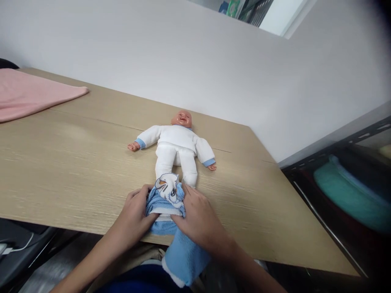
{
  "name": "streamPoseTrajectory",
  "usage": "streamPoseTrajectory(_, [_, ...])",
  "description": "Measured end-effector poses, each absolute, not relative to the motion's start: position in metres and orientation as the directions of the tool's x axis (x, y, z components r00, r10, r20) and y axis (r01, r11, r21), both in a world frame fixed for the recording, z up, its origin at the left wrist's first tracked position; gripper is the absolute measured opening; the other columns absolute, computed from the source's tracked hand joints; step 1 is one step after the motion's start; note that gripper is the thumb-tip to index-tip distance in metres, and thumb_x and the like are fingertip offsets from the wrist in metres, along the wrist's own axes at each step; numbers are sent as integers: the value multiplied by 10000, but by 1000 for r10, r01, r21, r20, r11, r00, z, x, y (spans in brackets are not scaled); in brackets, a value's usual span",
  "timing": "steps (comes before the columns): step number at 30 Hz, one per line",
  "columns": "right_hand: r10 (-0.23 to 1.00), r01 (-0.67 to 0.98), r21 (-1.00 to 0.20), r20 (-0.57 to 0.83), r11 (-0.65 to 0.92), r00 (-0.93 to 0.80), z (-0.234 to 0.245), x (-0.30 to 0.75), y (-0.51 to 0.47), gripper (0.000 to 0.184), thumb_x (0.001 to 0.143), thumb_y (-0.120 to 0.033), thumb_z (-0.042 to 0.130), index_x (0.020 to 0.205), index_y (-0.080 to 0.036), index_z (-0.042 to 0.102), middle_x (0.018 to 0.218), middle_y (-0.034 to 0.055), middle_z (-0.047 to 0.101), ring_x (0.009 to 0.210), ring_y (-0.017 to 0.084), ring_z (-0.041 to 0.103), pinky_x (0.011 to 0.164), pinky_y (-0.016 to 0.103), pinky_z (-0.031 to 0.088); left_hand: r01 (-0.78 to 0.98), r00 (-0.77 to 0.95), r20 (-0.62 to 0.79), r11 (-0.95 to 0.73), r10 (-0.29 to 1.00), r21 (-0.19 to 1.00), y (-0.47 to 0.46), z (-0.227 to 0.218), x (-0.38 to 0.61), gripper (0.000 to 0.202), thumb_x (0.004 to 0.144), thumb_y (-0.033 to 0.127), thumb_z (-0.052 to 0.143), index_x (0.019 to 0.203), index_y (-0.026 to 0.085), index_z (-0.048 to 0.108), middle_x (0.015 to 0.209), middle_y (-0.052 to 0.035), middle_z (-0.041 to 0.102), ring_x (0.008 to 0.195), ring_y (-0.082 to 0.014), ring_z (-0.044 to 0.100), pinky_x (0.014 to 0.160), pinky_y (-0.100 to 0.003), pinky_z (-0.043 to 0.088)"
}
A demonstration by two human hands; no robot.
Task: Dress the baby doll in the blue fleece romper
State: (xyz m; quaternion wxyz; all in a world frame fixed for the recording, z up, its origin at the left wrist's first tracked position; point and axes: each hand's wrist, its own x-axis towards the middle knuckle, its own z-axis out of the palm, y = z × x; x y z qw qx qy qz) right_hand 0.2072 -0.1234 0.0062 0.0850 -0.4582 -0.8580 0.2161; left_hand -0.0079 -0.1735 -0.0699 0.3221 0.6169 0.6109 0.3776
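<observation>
A baby doll [177, 136] in a white top and white trousers lies on its back, head toward the wall and arms spread. At its feet, a blue terry garment [165, 227] with white trim and a white duck-like picture is bunched up near the table's front edge. My left hand [139, 209] grips the garment's left side, thumb on the white trim. On the other side my right hand [197, 213] holds the bunched cloth, its thumb also at the trim. Part of the garment hangs over the edge below my right hand. The doll's feet are hidden by the cloth.
A pink cloth [36, 93] lies at the table's far left. The wooden table [76, 171] meets a white wall at the back. Right of the table stands a dark rack [305, 179] with a teal item [348, 191]. A white cable [21, 247] shows at lower left.
</observation>
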Motion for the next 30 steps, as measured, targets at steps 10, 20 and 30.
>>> streamPoseTrajectory(10, [782, 513, -708, 89, 485, -617, -11, 216, -101, 285, 925, -261, 821, 1209, -267, 805, 1277, 89, 839, 1171, 331, 793, 1085, 450, 619, 197, -9, 85, -82, 996, 977, -164, -66, -16, 464, 931, 256, 689, 1394, 240, 656, 1390, -88, 757, 1263, -316, 711, 1112, -425, 546])
streamPoseTrajectory(20, [695, 340, -721, 267, 604, -668, -12, 228, -51, 286, 860, -354, 900, 1105, -246, 802, 1198, 87, 827, 1086, 298, 779, 1037, 437, 632, 424, 351, 237, -379, 906, 822, -124, -38, -57, 197, 1105, 349, 681, 1221, 258, 813, 1427, -95, 730, 1326, -309, 686, 1156, -379, 531])
streamPoseTrajectory(30, [540, 285, -699, 171, 656, -824, 0, 236, -18, 575, 932, -579, 911, 1367, -231, 769, 1369, 107, 789, 1269, 324, 727, 1154, 443, 558, 395, 599, 172, -476, 782, 786, -65, -29, -94, 312, 1012, 550, 836, 1083, 251, 889, 1416, -111, 758, 1309, -351, 689, 1203, -456, 506])
